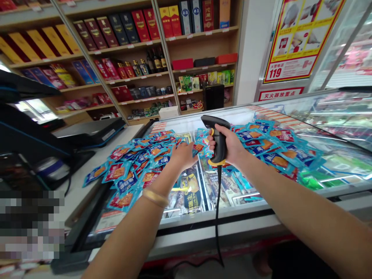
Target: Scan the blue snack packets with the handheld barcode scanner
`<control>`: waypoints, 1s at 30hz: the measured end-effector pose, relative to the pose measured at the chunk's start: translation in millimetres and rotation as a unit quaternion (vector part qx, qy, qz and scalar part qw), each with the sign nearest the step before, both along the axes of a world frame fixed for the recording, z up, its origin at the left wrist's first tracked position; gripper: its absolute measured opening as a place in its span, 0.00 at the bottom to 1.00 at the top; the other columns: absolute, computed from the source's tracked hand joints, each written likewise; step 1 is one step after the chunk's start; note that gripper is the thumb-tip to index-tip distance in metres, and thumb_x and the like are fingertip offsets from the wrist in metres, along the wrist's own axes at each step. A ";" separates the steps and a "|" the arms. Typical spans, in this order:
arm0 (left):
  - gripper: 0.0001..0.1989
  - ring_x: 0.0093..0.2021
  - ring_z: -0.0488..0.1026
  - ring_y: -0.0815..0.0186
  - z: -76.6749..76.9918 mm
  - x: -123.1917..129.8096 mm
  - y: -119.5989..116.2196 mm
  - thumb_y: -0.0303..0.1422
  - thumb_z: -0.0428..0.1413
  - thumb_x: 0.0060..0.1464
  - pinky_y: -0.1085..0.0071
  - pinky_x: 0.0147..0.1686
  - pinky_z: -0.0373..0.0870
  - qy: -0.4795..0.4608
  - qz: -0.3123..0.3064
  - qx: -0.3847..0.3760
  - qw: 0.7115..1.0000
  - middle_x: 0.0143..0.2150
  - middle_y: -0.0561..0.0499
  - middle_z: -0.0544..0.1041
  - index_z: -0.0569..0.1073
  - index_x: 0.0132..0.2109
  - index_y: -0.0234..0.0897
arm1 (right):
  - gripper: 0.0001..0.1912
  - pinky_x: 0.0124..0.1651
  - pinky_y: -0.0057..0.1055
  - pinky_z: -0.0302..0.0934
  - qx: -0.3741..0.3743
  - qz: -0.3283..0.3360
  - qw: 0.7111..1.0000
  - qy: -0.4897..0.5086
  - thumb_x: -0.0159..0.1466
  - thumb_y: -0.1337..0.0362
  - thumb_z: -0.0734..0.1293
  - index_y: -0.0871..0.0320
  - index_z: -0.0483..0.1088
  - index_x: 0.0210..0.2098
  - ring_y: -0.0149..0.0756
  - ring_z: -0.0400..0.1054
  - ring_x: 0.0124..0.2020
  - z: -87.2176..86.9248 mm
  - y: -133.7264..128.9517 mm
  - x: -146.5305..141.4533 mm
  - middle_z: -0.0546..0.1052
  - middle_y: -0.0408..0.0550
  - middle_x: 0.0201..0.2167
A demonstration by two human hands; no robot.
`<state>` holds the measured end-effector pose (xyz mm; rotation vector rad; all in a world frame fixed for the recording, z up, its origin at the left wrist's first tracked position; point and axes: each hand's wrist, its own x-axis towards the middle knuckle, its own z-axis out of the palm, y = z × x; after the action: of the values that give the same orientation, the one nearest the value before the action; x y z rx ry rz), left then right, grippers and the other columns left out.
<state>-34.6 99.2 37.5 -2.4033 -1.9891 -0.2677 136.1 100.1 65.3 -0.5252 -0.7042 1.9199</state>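
Note:
My right hand (231,144) is wrapped round the grip of a black and yellow barcode scanner (220,140), held upright above a glass-topped freezer (174,215). A black cable runs down from its base past the front edge. My left hand (182,155), with a gold bangle on its wrist, reaches to the edge of a pile of blue and red snack packets (142,157). Its fingers are stretched and the thumb stands apart; nothing shows in its grasp. To the right of the scanner spreads a second heap of similar packets (276,145).
Bagged goods (188,190) lie under the freezer glass. At the left is a counter with a flat scale-like device (93,130) and a dark machine (29,128). Shelves (128,46) of boxes and bottles line the back. A red and yellow poster (302,38) hangs at the right.

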 end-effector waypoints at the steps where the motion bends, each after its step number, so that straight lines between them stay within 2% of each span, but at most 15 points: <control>1: 0.28 0.58 0.65 0.43 -0.8 0.1 -3.7 0.38 0.55 0.51 0.46 0.59 0.53 -0.001 -0.002 0.003 1.000 0.54 0.33 0.71 0.66 0.59 0.35 | 0.10 0.19 0.21 0.58 -0.005 0.001 1.000 -0.007 0.63 0.58 0.63 0.59 0.66 0.30 0.25 0.59 0.18 -3.3 -0.7 1.4 0.68 0.42 0.19; 4: 0.29 0.57 0.65 0.43 -3.6 -2.5 -10.0 0.38 0.59 0.46 0.50 0.57 0.57 -0.036 -0.001 0.017 0.999 0.54 0.35 0.71 0.68 0.56 0.37 | 0.10 0.19 0.22 0.59 -0.013 0.003 1.000 -0.025 0.62 0.58 0.64 0.59 0.66 0.30 0.25 0.59 0.18 -11.6 -3.1 8.5 0.67 0.41 0.20; 6: 0.32 0.57 0.65 0.43 -4.4 -5.6 -11.3 0.37 0.63 0.40 0.51 0.57 0.57 -0.118 0.001 0.029 0.993 0.52 0.38 0.72 0.69 0.55 0.39 | 0.10 0.20 0.22 0.59 -0.003 0.005 0.999 -0.035 0.61 0.57 0.66 0.58 0.67 0.30 0.26 0.59 0.18 -14.8 -3.9 13.0 0.68 0.41 0.20; 9: 0.33 0.53 0.67 0.46 -2.7 -9.6 -12.4 0.34 0.65 0.34 0.53 0.56 0.59 -0.261 0.006 0.051 0.964 0.48 0.42 0.74 0.70 0.52 0.41 | 0.11 0.19 0.23 0.58 0.018 0.001 0.999 -0.046 0.58 0.56 0.68 0.58 0.67 0.30 0.26 0.59 0.18 -15.4 -4.4 16.7 0.68 0.42 0.21; 11: 0.32 0.47 0.70 0.51 -0.2 -11.2 -13.2 0.33 0.64 0.34 0.57 0.53 0.63 -0.315 0.015 0.059 0.947 0.44 0.45 0.75 0.71 0.52 0.41 | 0.12 0.19 0.23 0.58 0.024 0.000 0.999 -0.044 0.58 0.56 0.68 0.58 0.67 0.30 0.26 0.59 0.18 -13.6 -5.1 17.3 0.68 0.42 0.21; 14: 0.33 0.34 0.71 0.63 3.6 -11.6 -13.1 0.34 0.62 0.36 0.64 0.42 0.68 -0.368 0.035 0.064 0.927 0.38 0.50 0.73 0.69 0.54 0.41 | 0.11 0.19 0.23 0.58 0.020 -0.002 0.999 -0.034 0.58 0.57 0.68 0.58 0.67 0.30 0.26 0.58 0.18 -10.7 -6.6 16.8 0.67 0.42 0.21; 17: 0.32 0.26 0.66 0.70 6.6 -10.0 -11.4 0.35 0.61 0.38 0.70 0.32 0.65 -0.438 0.057 0.065 0.895 0.34 0.54 0.71 0.68 0.54 0.39 | 0.11 0.19 0.22 0.59 0.013 -0.008 0.999 -0.032 0.59 0.57 0.67 0.58 0.67 0.29 0.26 0.57 0.19 -10.4 -7.4 16.0 0.67 0.42 0.21; 20: 0.29 0.24 0.64 0.71 9.0 -7.7 -9.9 0.34 0.61 0.39 0.73 0.27 0.61 -0.519 0.058 0.052 0.851 0.28 0.56 0.69 0.69 0.52 0.37 | 0.10 0.20 0.23 0.59 0.008 -0.005 0.999 -0.038 0.59 0.58 0.67 0.59 0.67 0.29 0.26 0.58 0.18 -12.3 -7.7 14.5 0.67 0.42 0.21; 25: 0.23 0.22 0.62 0.70 11.8 -8.9 -7.2 0.36 0.62 0.36 0.73 0.26 0.57 -0.604 0.089 0.042 0.791 0.22 0.58 0.67 0.72 0.44 0.37 | 0.10 0.19 0.22 0.58 0.001 0.012 0.999 -0.041 0.61 0.58 0.66 0.59 0.66 0.28 0.26 0.58 0.18 -14.6 -9.8 11.1 0.67 0.42 0.20; 30: 0.19 0.25 0.64 0.71 14.8 -15.2 -3.0 0.39 0.61 0.36 0.75 0.26 0.57 -0.663 0.092 0.079 0.739 0.23 0.57 0.69 0.74 0.39 0.36 | 0.11 0.20 0.21 0.58 0.005 0.032 0.999 -0.039 0.60 0.59 0.66 0.60 0.67 0.28 0.25 0.58 0.18 -16.2 -11.1 9.2 0.67 0.42 0.21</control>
<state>-49.8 96.2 52.3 -1.8573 -2.2072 -2.5563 145.2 89.0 49.1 -0.5797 -0.7893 1.9624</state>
